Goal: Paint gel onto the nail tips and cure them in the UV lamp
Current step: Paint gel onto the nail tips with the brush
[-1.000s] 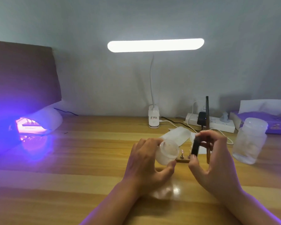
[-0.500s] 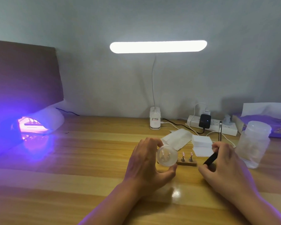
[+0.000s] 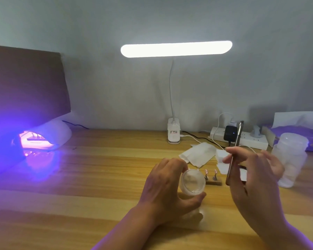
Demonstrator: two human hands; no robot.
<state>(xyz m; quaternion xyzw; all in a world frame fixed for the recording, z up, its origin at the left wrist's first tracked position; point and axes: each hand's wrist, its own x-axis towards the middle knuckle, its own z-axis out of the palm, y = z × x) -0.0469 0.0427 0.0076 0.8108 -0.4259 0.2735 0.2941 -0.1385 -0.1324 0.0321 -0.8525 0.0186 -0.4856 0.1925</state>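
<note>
Pale wood planks make up the table [image 3: 98,177]. At its far left a white UV lamp [image 3: 60,132] glows violet, with a small rack [image 3: 35,137] lying inside its lit mouth; what the rack carries is too blurred to read. At the right stands a large frosted plastic jar [image 3: 291,159], lidded and filled with something white. The left hand [image 3: 163,192] curls its fingers and thumb round a small clear pot [image 3: 192,183], tilted with its mouth toward the camera; its contents look pale and glossy. The right hand [image 3: 255,186] pinches a slim metal brush handle [image 3: 233,154] near upright, other fingers loosely spread. Just behind the pot lies a little wooden holder [image 3: 213,182] bearing two nail tips [image 3: 206,171] on stands.
</note>
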